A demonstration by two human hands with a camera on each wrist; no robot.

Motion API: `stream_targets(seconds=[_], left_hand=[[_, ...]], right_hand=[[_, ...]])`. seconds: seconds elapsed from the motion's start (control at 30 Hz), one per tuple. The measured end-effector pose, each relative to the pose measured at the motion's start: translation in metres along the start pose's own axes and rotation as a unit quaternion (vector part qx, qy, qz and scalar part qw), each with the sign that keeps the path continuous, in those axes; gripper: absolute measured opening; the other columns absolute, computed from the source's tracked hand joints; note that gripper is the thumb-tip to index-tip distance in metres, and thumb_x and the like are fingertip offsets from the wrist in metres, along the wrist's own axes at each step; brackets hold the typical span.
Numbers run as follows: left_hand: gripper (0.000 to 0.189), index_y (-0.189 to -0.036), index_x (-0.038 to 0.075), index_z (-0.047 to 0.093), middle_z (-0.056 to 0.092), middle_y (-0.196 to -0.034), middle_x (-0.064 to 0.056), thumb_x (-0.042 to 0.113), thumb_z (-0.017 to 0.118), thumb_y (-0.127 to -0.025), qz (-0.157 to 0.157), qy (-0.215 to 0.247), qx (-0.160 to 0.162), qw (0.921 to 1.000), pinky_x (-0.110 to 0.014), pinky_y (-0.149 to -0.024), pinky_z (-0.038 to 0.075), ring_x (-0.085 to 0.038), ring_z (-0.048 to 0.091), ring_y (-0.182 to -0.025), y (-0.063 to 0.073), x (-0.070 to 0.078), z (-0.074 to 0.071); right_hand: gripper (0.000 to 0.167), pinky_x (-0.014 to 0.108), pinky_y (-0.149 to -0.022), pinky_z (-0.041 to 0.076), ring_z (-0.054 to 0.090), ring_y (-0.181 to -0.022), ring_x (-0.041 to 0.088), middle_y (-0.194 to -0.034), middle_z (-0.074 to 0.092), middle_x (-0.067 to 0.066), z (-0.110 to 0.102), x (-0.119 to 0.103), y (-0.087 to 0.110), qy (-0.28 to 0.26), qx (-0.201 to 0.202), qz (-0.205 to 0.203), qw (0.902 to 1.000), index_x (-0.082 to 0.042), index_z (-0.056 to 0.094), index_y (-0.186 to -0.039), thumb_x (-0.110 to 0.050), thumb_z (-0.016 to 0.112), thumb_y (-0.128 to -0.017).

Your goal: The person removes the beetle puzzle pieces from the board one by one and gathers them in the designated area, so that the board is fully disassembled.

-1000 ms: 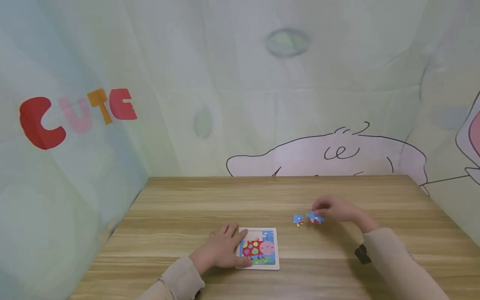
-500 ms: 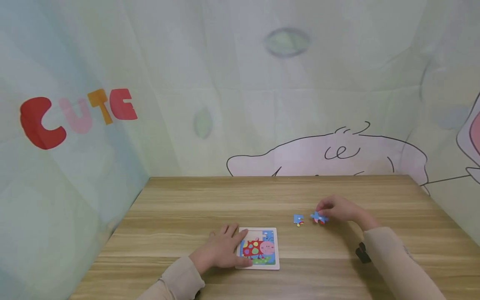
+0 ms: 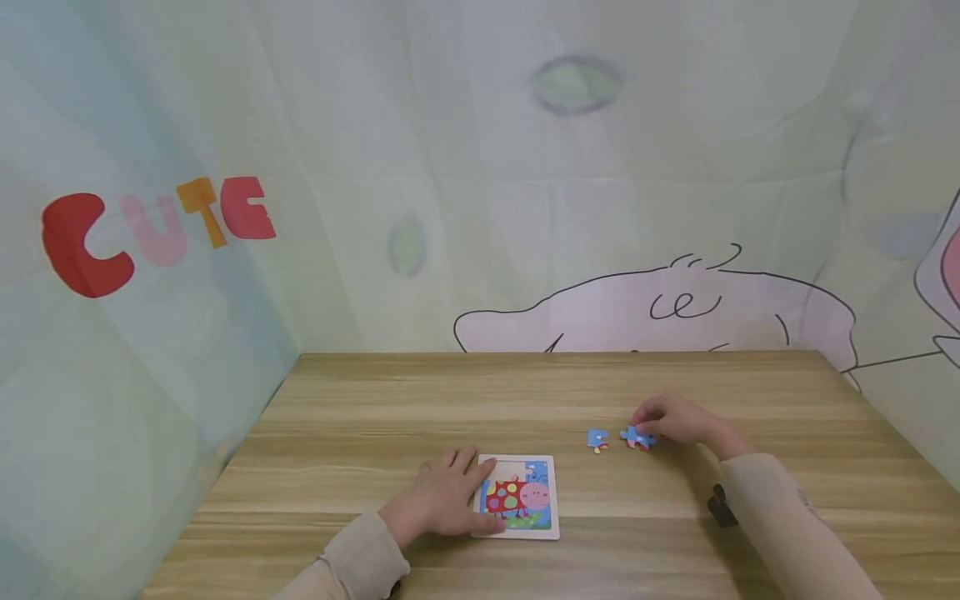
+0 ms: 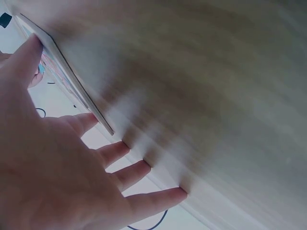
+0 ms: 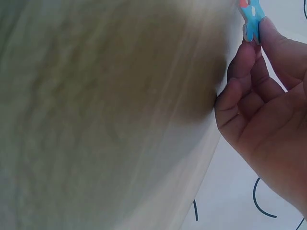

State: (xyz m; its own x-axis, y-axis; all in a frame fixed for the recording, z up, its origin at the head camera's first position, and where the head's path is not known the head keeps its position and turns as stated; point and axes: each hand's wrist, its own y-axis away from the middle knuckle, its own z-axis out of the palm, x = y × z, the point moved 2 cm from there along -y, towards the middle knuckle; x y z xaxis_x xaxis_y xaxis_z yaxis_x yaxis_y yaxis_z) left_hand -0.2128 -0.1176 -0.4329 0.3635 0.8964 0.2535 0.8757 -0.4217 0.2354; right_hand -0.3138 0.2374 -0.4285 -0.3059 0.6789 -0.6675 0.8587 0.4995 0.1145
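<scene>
A square puzzle board [image 3: 555, 500] with a pale frame and a red spotted ladybug picture lies on the table. Its upper left part shows bare backing. My left hand [image 3: 448, 498] rests at its left side, fingers spread, thumb and index finger on the frame; the left wrist view shows the other fingertips [image 4: 180, 192] touching the tabletop. My right hand [image 3: 672, 418] pinches a blue puzzle piece [image 3: 637, 437] with red edging between thumb and fingers, seen also in the right wrist view [image 5: 252, 21]. Just left of it a second blue puzzle piece [image 3: 597, 439] lies on the table.
The wood-grain table [image 3: 360, 417] reaches back to a cloth backdrop [image 3: 450, 167] with cartoon drawings and coloured letters. More of that cloth hangs along the left and right sides. A dark strap [image 3: 722, 506] shows beneath my right sleeve.
My right hand has shifted slightly right with the pinched puzzle piece, widening the gap to the other piece, then stayed nearly still. My left hand and the board have not moved.
</scene>
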Motion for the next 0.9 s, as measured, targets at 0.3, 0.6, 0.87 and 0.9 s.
stream_targets(seconds=[0.3,0.6,0.87,0.9], left_hand=[[0.09,-0.147,0.017,0.04,0.032,-0.151,-0.015,0.069,0.063,-0.077,-0.002,-0.006,-0.001,1.0,-0.073,-0.1,0.026,-0.039,0.029,-0.136,0.0002,0.0015,-0.0001],[0.09,-0.148,0.016,0.04,0.03,-0.152,-0.016,0.068,0.063,-0.078,-0.006,0.005,-0.005,1.0,-0.073,-0.101,0.024,-0.04,0.027,-0.138,0.0005,0.0017,-0.0007],[0.089,-0.147,0.016,0.04,0.031,-0.152,-0.016,0.067,0.064,-0.078,-0.003,0.008,-0.004,1.0,-0.073,-0.101,0.024,-0.041,0.027,-0.137,0.0023,0.0026,-0.0023],[0.089,-0.147,0.016,0.041,0.031,-0.152,-0.016,0.067,0.064,-0.078,-0.002,0.007,-0.004,1.0,-0.073,-0.101,0.025,-0.041,0.028,-0.137,0.0024,0.0027,-0.0025]], right_hand=[[0.011,0.03,-0.073,0.043,0.051,-0.079,0.013,-0.088,0.066,0.001,0.0009,0.0001,-0.0008,0.014,0.0,0.008,0.9999,-0.001,0.069,-0.096,-0.009,0.064,-0.091],[0.011,0.032,-0.075,0.043,0.052,-0.08,0.013,-0.088,0.066,0.002,0.0016,-0.001,-0.0002,0.024,0.003,0.011,0.9996,0.0,0.069,-0.096,-0.009,0.063,-0.091],[0.011,0.036,-0.081,0.045,0.055,-0.085,0.014,-0.091,0.068,0.004,0.0014,-0.0013,0.0002,0.025,0.007,0.0,0.9997,0.0,0.068,-0.095,-0.008,0.063,-0.09],[0.011,0.036,-0.081,0.045,0.055,-0.085,0.014,-0.091,0.068,0.005,0.0015,-0.0012,0.0002,0.026,0.006,-0.004,0.9996,0.001,0.068,-0.095,-0.008,0.063,-0.09]])
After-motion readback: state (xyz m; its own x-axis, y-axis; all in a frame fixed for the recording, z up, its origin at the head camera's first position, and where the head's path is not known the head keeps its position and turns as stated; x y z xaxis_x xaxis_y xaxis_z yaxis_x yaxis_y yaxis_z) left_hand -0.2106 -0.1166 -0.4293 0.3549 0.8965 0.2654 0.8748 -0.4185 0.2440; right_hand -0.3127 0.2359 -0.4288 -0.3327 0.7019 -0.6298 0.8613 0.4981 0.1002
